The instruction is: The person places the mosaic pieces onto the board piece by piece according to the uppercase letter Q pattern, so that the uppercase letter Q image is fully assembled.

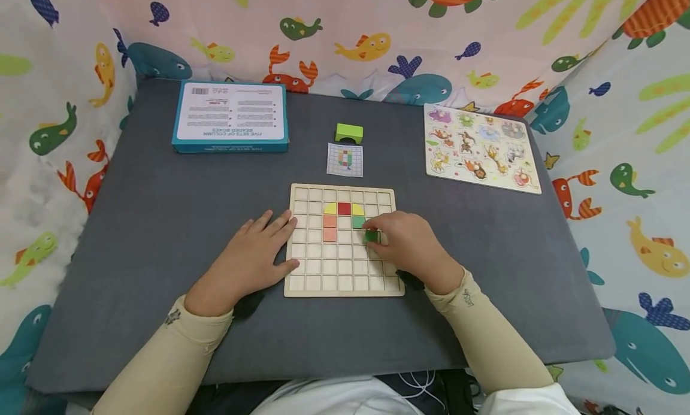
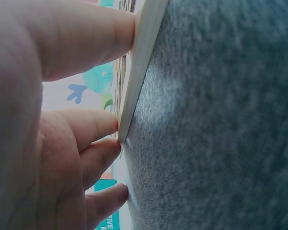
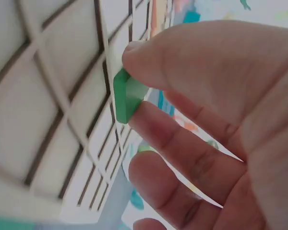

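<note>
Left hand (image 1: 256, 256), fingers spread, touches the board (image 1: 329, 283) at left; right hand (image 1: 406, 240) pinches a green block (image 3: 127, 97) toward its right

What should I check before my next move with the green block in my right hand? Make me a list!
1. Right hand has the green block: ok, pinched by thumb and finger.
2. Left hand touches the board: ok, fingers at its left edge.
3. Pattern card uncovered: ok, beyond the board.
4. Red tile between the yellow pieces: ok.
5. Green block let go: not ok, fingers are on it.
6. Its spot matches the card: cannot tell, picture too small.
</note>
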`<state>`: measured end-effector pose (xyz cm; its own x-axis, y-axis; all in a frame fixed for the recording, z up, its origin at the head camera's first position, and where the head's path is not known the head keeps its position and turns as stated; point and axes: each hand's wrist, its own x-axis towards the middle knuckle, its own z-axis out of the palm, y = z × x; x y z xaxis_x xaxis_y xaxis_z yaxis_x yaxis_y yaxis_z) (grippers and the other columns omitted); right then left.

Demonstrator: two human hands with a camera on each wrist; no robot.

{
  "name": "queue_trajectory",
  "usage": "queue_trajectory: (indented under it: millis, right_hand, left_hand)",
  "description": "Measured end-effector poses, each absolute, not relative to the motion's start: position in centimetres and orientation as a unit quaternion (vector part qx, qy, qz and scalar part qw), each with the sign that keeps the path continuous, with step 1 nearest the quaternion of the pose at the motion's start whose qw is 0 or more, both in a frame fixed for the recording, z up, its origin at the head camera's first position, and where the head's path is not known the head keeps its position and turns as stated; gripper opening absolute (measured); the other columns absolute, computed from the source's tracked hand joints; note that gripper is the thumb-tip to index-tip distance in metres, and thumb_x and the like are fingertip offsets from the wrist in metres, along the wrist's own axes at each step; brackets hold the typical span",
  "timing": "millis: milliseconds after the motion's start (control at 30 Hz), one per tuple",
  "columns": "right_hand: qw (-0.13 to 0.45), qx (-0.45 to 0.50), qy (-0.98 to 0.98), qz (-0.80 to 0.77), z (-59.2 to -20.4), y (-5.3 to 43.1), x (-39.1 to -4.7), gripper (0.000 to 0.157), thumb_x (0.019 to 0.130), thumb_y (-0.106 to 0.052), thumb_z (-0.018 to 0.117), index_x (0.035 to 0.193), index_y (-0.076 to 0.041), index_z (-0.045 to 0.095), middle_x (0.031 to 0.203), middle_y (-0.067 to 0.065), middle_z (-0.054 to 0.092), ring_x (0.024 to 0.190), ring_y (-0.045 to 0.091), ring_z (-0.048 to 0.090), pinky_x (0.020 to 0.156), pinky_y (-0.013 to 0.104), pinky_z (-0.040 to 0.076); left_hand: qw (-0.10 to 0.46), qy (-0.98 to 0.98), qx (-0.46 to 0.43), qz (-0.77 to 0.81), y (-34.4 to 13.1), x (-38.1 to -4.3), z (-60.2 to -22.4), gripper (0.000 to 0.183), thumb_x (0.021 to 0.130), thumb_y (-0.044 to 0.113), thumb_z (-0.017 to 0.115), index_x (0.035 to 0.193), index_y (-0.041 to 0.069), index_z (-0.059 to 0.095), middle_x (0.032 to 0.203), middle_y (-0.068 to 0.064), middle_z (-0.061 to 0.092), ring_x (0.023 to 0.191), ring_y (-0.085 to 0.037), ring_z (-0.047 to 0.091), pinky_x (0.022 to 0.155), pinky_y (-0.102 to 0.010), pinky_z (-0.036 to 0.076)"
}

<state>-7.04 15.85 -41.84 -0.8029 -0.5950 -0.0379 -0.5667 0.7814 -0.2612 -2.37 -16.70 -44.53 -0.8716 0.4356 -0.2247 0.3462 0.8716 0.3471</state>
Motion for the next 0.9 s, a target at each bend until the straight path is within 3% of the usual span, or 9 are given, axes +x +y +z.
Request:
queue_trajectory:
  millis: [133, 367, 633, 900]
  right_hand:
    - [0.069, -0.319, 0.938, -0.121, -42.1, 15.1, -7.2, 0.029, 0.088, -0.020, 0.089, 0.116, -0.016, 0.083, 0.108, 0.001, 0.079, 0.094, 0.020, 0.072, 0.073, 0.041, 0.059]
    - [0.050, -0.328, 0.935, -0.124, -42.3, 14.9, -7.2, 0.022, 0.089, -0.016, 0.088, 0.111, -0.017, 0.085, 0.101, 0.000, 0.080, 0.086, 0.019, 0.072, 0.066, 0.039, 0.058]
    - [0.046, -0.356, 0.924, -0.129, -42.5, 14.0, -7.5, 0.021, 0.090, -0.014, 0.088, 0.111, -0.017, 0.085, 0.105, 0.000, 0.080, 0.091, 0.020, 0.073, 0.074, 0.039, 0.060]
    - [0.051, -0.260, 0.952, -0.150, -40.7, 17.9, -7.4, 0.023, 0.102, -0.024, 0.076, 0.121, -0.014, 0.082, 0.107, 0.002, 0.078, 0.085, 0.020, 0.067, 0.071, 0.043, 0.056]
  left_hand:
    - [0.155, 0.955, 0.207, 0.148, -16.5, -2.4, -44.6, 0.089, 0.101, 0.051, 0.071, 0.169, 0.009, 0.031, 0.175, -0.010, 0.024, 0.160, -0.044, 0.018, 0.125, -0.067, 0.018]
    - [0.158, 0.954, 0.210, 0.146, -16.3, -2.5, -44.4, 0.090, 0.101, 0.051, 0.072, 0.169, 0.009, 0.031, 0.175, -0.011, 0.024, 0.160, -0.043, 0.018, 0.125, -0.066, 0.018]
    - [0.155, 0.954, 0.209, 0.148, -16.6, -2.5, -44.5, 0.089, 0.101, 0.050, 0.072, 0.169, 0.008, 0.032, 0.175, -0.011, 0.024, 0.160, -0.044, 0.019, 0.125, -0.067, 0.019]
    - [0.151, 0.955, 0.208, 0.146, -16.7, -2.4, -44.5, 0.089, 0.101, 0.050, 0.072, 0.169, 0.008, 0.032, 0.175, -0.012, 0.025, 0.160, -0.045, 0.019, 0.124, -0.067, 0.020]
